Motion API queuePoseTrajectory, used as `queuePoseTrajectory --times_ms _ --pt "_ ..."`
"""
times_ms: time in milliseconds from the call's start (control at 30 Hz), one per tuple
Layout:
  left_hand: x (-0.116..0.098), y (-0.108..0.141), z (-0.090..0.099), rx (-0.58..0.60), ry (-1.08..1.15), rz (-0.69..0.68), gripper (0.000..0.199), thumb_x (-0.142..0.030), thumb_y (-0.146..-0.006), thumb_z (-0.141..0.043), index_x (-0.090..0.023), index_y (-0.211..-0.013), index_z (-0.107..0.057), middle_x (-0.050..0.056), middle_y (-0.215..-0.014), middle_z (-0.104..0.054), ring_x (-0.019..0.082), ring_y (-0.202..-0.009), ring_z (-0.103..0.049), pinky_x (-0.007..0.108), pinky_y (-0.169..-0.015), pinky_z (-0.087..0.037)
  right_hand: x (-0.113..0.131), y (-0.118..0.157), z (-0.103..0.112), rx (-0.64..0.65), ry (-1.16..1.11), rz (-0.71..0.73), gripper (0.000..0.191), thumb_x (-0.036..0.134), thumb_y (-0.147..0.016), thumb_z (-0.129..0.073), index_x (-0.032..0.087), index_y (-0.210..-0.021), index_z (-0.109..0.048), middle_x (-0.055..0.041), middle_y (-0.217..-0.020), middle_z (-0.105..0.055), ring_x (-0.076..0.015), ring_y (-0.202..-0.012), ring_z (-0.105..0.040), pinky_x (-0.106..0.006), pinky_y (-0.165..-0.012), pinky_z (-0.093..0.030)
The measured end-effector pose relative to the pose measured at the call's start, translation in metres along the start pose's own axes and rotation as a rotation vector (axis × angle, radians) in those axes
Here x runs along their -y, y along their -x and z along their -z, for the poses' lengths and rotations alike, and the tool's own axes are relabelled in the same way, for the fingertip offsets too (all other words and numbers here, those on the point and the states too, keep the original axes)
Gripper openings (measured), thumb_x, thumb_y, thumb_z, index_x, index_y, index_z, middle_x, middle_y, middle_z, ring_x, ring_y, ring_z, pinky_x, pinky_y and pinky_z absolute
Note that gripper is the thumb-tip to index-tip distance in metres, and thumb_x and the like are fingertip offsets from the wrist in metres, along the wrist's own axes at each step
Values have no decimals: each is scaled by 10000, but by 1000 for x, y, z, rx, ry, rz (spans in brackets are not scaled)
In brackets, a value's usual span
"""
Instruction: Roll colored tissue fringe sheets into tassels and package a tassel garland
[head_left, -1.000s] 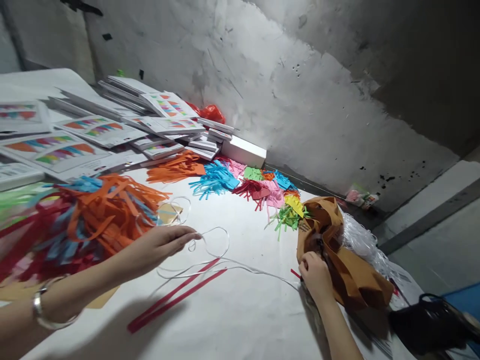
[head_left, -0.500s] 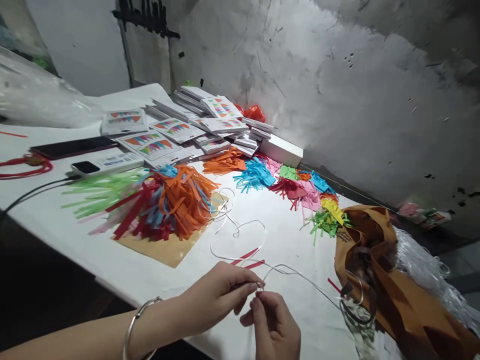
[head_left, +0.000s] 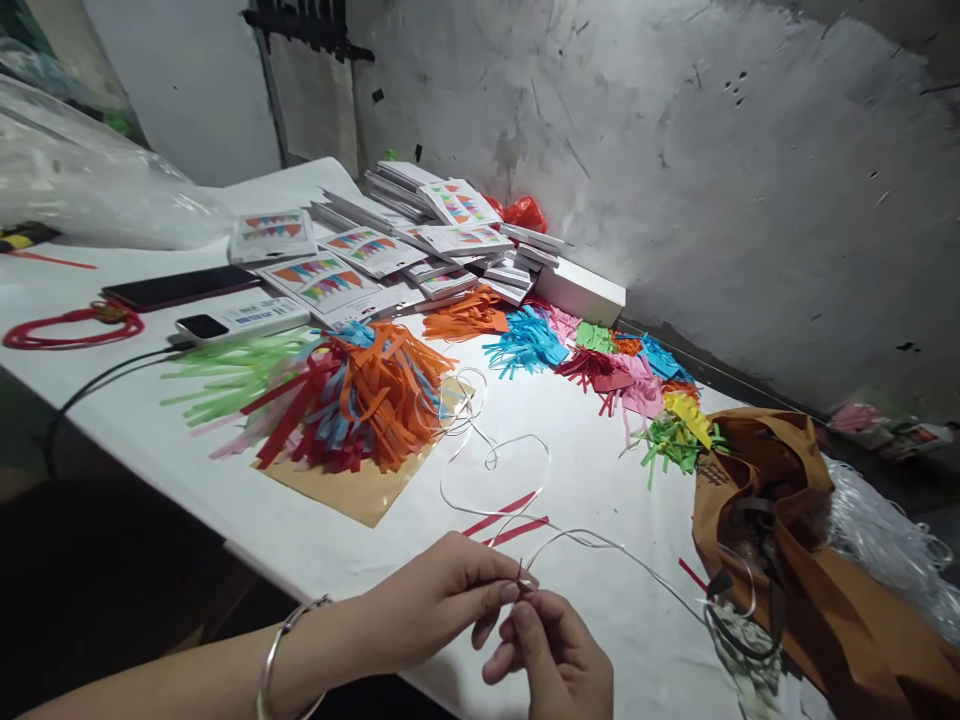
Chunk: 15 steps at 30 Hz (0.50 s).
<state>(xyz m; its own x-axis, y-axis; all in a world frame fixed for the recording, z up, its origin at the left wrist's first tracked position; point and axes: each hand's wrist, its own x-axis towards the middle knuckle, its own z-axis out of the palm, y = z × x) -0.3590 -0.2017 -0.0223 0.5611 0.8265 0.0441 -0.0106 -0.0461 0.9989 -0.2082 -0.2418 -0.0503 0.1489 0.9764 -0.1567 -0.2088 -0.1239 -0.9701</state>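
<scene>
My left hand (head_left: 450, 600), with a silver bangle on its wrist, pinches a white cord (head_left: 551, 545) near the table's front edge. Right beside it, my right hand (head_left: 559, 650) has its thumb and forefinger closed on the same bit of cord, and the fingertips nearly touch. A small dark piece sticks up between the fingertips, too small to make out. The cord runs in loops over the white table (head_left: 600, 610). Two red paper strips (head_left: 499, 515) lie just beyond my hands. A pile of orange, red, blue and green tassels (head_left: 382, 400) rests on a tan sheet (head_left: 360, 495).
Printed packets (head_left: 322, 285) are heaped at the back by a white box (head_left: 581, 290). Small coloured tassels (head_left: 532, 340) line the wall side. A brown bag (head_left: 810, 540) stands at the right. A phone (head_left: 180, 287), a white device (head_left: 240, 318) and a red cord (head_left: 75, 325) lie left.
The view has shifted slightly, so the table's things appear further right. My right fingertips have closed in on the cord beside my left fingertips, and a small dark piece now shows there.
</scene>
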Motion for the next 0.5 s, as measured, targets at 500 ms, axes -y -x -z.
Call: queuePoseTrajectory --times_ms 500 --pt "-9 13 9 97 -194 -39 455 -496 -1036 -425 -159 -1068 -729 7 -684 -615 115 -593 -548 189 -625 -464 -2 2 4 109 -209 -131 566 524 -638 -893 218 -725 -425 39 -566 -659 -118 -330 -587 -159 -341 -401"
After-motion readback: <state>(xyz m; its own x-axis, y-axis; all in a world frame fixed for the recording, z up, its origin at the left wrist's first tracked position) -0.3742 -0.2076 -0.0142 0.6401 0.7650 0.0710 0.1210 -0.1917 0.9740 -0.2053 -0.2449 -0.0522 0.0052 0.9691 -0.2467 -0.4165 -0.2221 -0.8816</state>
